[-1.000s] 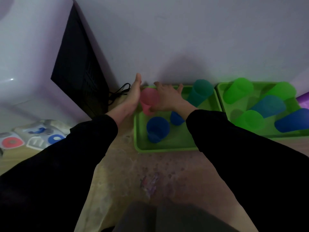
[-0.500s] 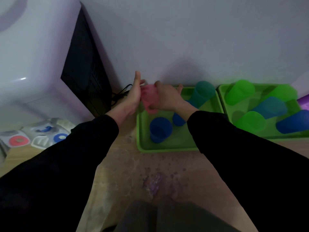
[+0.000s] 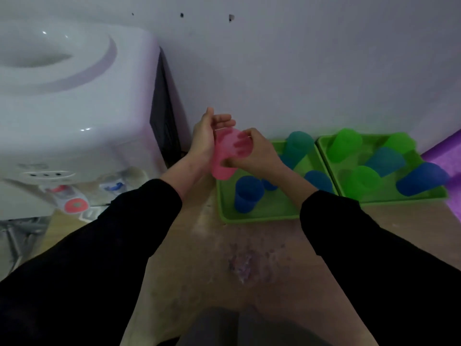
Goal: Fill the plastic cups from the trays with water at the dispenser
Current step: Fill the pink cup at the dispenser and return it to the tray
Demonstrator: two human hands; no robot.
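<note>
1. Pink cup (image 3: 223,158): held tilted in the air above the left rim of the left tray (image 3: 264,213) (not touching it), close to the wall.
2. Right hand (image 3: 262,158): fingers curled round the pink cup, thumb on its near side, grasping it.
3. Left hand (image 3: 205,138): palm against the cup's left side, fingers released and extended behind its upper end, thumb raised.
4. Left tray: rests on the counter (image 3: 212,258) and holds an upright blue cup (image 3: 248,193) and a teal cup (image 3: 298,146).
5. Right tray (image 3: 399,199): just beside the left tray, holding green, teal and blue cups.
6. Dispenser (image 3: 74,108): left of the hands.
</note>
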